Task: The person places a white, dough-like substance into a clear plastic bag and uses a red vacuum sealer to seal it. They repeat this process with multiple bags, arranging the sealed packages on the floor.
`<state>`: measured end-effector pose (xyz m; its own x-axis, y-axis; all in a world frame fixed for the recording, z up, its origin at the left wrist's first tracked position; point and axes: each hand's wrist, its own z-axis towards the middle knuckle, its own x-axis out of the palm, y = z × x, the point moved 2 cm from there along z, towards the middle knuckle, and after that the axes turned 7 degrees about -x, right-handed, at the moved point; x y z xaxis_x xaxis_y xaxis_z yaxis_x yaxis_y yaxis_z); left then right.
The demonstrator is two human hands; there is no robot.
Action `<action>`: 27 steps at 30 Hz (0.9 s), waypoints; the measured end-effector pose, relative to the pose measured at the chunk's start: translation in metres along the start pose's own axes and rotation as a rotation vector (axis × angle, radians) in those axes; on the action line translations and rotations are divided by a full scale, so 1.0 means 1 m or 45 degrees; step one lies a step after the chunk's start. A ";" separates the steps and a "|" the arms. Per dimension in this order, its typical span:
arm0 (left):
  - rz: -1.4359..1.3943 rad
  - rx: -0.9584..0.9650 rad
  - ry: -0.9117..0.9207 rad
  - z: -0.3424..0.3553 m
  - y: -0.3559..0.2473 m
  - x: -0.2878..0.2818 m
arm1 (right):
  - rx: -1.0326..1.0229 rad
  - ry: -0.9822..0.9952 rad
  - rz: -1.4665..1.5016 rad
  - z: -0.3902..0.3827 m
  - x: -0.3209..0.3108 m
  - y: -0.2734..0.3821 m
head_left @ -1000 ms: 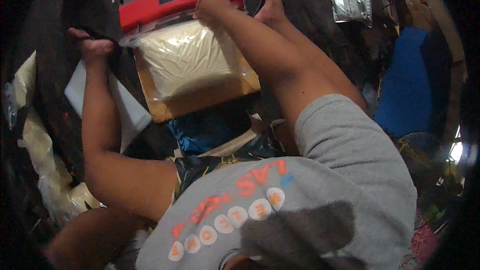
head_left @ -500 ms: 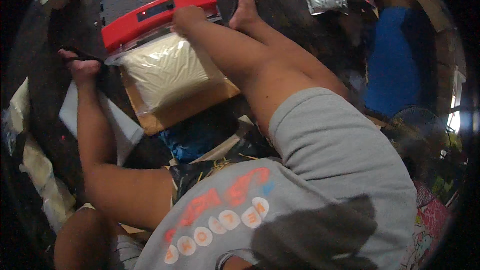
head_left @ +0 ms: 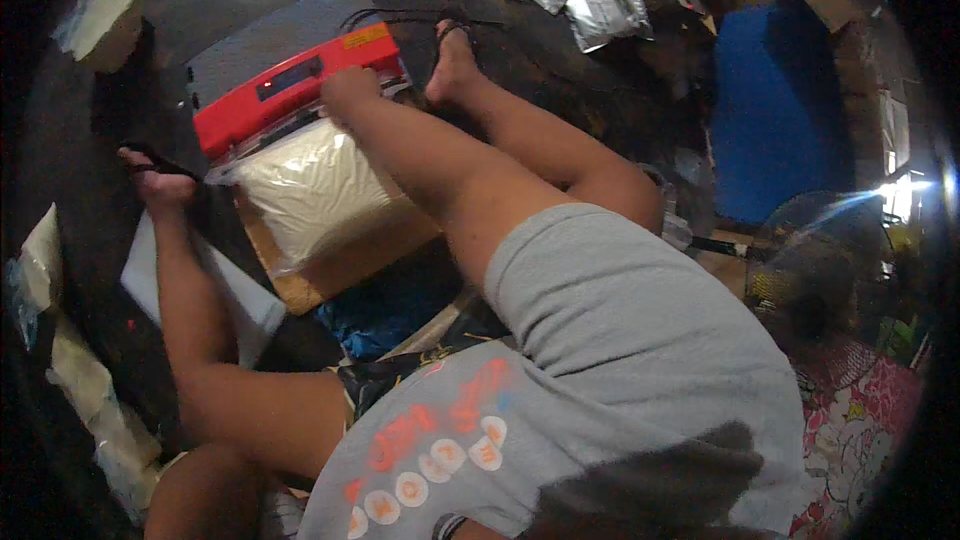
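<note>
My right hand [head_left: 350,90] reaches far forward and rests, fingers curled, on the front edge of a red heat sealer [head_left: 230,123]. A small red light glows on the sealer's dark panel. The mouth end of a clear plastic bag full of pale yellow powder [head_left: 315,185] lies against the sealer's front. The bag lies flat on a brown cardboard box [head_left: 298,292], between my spread legs. My forearm passes over the bag's right side. What the fingertips touch is hidden. My left hand is out of sight; only part of that arm [head_left: 205,490] shows low at the left.
A white sheet [head_left: 255,315] and a blue plastic bag [head_left: 365,325] lie near the box. Silver pouches [head_left: 608,16] are at the far right, near a tall blue object [head_left: 765,120]. A fan [head_left: 815,285] stands at the right. A dark cable [head_left: 420,16] runs behind the sealer.
The whole view has shifted slightly, so the sealer and bag sit further left and a little lower. My right hand stays at the same place on the sealer.
</note>
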<state>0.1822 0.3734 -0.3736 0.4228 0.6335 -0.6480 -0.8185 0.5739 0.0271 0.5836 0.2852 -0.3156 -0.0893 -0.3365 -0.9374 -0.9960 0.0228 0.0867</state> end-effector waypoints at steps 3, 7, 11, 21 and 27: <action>-0.048 -0.546 -0.182 -0.028 0.011 0.020 | -0.066 0.003 0.053 0.016 0.000 0.030; -0.071 -0.561 -0.331 -0.016 0.031 0.028 | -0.158 0.005 0.075 0.002 -0.007 0.023; -0.028 -0.477 -0.279 0.000 0.029 0.022 | -0.019 -0.057 0.048 0.017 0.013 0.016; -0.030 -0.461 -0.101 0.001 0.040 -0.006 | -0.028 -0.009 0.061 0.013 0.008 0.025; -0.454 -0.799 -0.091 0.041 -0.030 -0.099 | -0.108 -0.068 0.062 0.011 0.006 0.026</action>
<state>0.1805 0.3150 -0.2787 0.7127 0.5077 -0.4840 -0.6859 0.3599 -0.6325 0.5569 0.2939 -0.3228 -0.1400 -0.2859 -0.9480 -0.9864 -0.0425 0.1585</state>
